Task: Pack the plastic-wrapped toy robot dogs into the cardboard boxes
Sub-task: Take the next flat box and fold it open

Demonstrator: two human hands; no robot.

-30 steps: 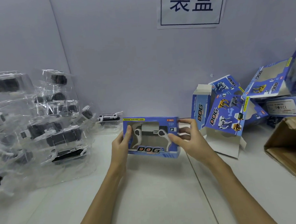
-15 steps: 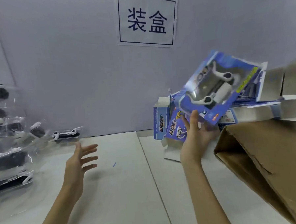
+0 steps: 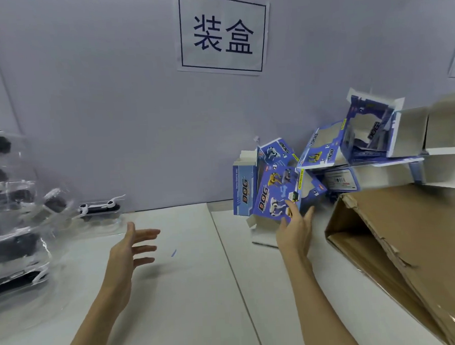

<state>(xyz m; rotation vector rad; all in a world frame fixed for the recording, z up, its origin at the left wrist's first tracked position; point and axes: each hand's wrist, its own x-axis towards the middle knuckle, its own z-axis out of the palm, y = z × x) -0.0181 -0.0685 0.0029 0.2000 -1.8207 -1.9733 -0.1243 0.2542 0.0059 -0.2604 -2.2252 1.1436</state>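
Both hands hang open, left hand (image 3: 130, 250) mid-table, right hand (image 3: 295, 230) touching a blue box (image 3: 272, 196).

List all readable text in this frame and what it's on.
"装盒": white paper sign taped on the grey wall.
"DOG": blue cardboard toy box standing upright at the wall.
"DOG": tilted blue box at the right hand.
"DOG": upper blue boxes.
Smaller print on the boxes and the paper at the right edge: too blurred.

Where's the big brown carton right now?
In the head view the brown carton lies tipped on the table's right side, just right of the right hand, below the blue boxes.
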